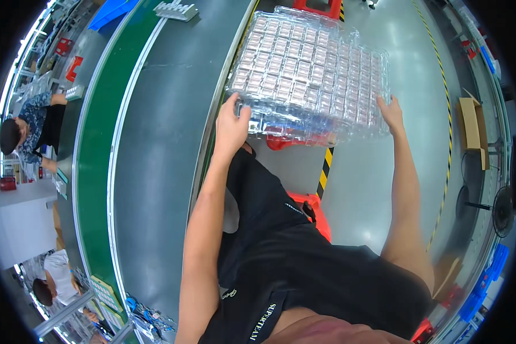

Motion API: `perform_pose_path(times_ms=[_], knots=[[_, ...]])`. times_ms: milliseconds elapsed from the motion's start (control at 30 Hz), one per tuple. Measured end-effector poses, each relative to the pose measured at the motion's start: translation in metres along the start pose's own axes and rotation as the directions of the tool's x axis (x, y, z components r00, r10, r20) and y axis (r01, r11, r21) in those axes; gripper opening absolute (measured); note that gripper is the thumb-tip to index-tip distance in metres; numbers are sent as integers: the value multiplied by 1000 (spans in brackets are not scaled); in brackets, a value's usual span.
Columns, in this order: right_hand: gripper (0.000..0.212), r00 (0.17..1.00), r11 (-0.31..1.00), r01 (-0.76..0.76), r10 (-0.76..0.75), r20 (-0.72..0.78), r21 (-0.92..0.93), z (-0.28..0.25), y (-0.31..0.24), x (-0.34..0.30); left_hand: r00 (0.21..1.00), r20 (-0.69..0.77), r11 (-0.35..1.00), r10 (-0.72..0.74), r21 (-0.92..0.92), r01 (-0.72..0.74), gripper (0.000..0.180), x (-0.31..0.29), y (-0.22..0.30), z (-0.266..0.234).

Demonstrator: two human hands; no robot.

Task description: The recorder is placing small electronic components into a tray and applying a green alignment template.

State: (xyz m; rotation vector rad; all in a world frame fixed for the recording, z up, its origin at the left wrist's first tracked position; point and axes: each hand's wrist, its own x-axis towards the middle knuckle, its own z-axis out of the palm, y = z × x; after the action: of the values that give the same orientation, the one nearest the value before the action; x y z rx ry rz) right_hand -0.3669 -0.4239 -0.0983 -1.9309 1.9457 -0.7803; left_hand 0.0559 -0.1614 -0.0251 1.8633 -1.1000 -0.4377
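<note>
A wide clear plastic blister tray [304, 63] is in front of me, with rows of small rectangular pockets that look pinkish. My left hand [231, 127] grips its near left corner, thumb and fingers closed on the rim, just over the edge of the workbench. On the near right edge, my right hand [391, 114] pinches the rim. More clear plastic shows under the near edge, with blue and red showing through it; I cannot tell how many trays are stacked.
Left of me runs a dark grey workbench [166, 120] beside a green conveyor belt [94, 166]. Red stools [312, 212] stand below and beyond the tray. Two people work across the belt. At the right are a cardboard box [470, 126] and a black fan [503, 212].
</note>
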Motion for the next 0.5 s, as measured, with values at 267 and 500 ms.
perform_pose_path(times_ms=[267, 500], knots=[[47, 950, 981, -126, 77, 302, 146, -20, -25, 1, 893, -116, 760, -435, -580, 294, 65, 36, -66, 48], [45, 958, 977, -87, 29, 287, 192, -17, -5, 22, 922, -22, 786, -387, -530, 318, 68, 49, -53, 47]])
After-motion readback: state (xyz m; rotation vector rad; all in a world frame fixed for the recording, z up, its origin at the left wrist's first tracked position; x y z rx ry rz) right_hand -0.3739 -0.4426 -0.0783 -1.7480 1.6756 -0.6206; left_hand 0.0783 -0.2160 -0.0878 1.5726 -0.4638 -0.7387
